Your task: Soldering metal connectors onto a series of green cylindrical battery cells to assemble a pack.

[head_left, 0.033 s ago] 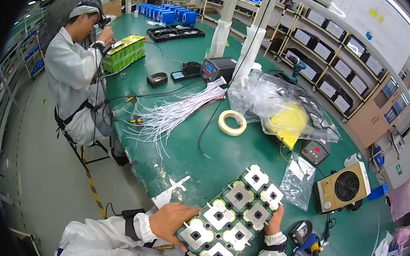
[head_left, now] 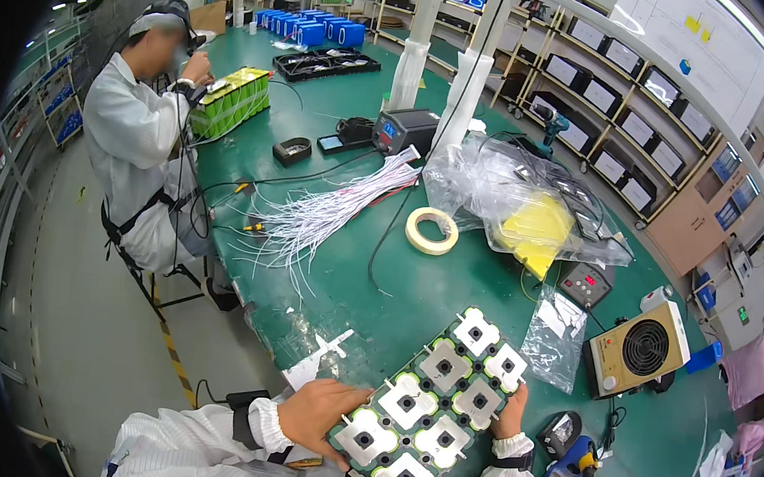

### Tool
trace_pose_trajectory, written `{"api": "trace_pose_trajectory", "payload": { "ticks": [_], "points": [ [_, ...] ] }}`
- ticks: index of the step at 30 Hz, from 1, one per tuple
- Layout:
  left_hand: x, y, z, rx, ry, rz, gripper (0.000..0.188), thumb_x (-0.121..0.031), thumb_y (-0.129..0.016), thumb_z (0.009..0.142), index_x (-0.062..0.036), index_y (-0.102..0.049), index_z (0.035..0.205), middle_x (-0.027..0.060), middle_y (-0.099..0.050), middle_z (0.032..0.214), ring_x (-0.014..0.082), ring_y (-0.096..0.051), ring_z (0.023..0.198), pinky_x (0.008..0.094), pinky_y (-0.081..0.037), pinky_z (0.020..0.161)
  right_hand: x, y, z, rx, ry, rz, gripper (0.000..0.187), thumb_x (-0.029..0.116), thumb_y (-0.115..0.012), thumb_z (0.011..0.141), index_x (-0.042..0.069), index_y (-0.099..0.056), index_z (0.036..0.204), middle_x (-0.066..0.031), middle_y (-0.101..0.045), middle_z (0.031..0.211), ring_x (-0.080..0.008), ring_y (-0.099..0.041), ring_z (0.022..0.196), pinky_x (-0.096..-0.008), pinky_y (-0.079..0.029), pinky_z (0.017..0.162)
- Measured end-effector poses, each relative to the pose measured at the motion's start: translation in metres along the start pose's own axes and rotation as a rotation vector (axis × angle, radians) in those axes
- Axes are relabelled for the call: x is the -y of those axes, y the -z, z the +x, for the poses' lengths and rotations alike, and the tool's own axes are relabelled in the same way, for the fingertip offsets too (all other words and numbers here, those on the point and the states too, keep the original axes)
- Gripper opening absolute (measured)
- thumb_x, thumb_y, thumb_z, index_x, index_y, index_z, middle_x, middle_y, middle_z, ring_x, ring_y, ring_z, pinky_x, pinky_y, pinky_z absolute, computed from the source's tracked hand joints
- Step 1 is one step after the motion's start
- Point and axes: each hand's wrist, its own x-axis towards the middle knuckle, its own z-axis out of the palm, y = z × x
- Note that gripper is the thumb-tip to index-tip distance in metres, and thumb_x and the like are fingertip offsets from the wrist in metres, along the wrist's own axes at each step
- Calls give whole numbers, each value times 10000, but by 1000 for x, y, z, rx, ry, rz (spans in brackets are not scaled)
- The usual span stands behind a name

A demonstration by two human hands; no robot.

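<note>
Between my two hands is a battery pack (head_left: 441,395), a block of cells with pale plates over its top face and green showing between them. It slants up toward the right, close to my body. My left hand (head_left: 321,417) grips its left edge, thumb near the lower corner and fingers along the upper side. On the opposite side my right hand (head_left: 511,411) holds the right edge, its fingers partly hidden behind the pack. A piece of white tape (head_left: 320,358) lies on the table left of the pack.
On the green table (head_left: 339,299) lie a masking tape roll (head_left: 431,231), white wires (head_left: 310,218), plastic bags (head_left: 471,178), a soldering station (head_left: 406,129) and a fan (head_left: 643,348). A soldering iron stand (head_left: 565,468) is at right. At left a co-worker (head_left: 136,123) handles a green battery pack (head_left: 232,102).
</note>
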Motion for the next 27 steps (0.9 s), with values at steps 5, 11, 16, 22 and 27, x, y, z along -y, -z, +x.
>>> {"api": "trace_pose_trajectory", "payload": {
  "ticks": [5,11,16,22,27],
  "points": [
    [-1,-4,-3,1,49,-65,1220,-743,-846,554,53,-499,1412,213,-677,1150,391,-674,956,439,-520,835,-4,9,3,23,-25,-63,291,160,-560,1066,16,-610,1314,-41,-704,1191,-139,-660,1049,-297,-521,924],
    [-5,1,0,18,73,-74,1220,-732,-856,544,55,-497,1404,207,-678,1150,413,-671,964,460,-533,828,5,5,3,73,-21,-54,282,161,-545,1073,20,-617,1307,-41,-704,1193,-136,-660,1050,-299,-528,916],
    [-8,8,9,9,16,-76,1241,-759,-846,571,69,-471,1416,209,-672,1163,406,-670,997,451,-532,840,27,2,2,156,-120,-107,287,165,-556,1054,-2,-646,1270,-65,-717,1177,-147,-666,1050,-315,-537,908],
    [-6,12,12,73,27,-86,1221,-705,-863,624,70,-429,1462,185,-670,1153,372,-666,936,432,-510,803,33,-4,-1,148,-146,-96,314,150,-589,1037,7,-641,1312,-55,-712,1216,-166,-672,1077,-324,-530,943],
    [2,0,5,91,92,-167,1194,-670,-870,606,29,-450,1478,212,-659,1216,402,-655,1016,458,-503,865,18,5,-5,150,-33,-152,317,131,-527,1068,-17,-592,1341,-73,-692,1251,-158,-648,1109,-324,-521,953]
  ]
}}
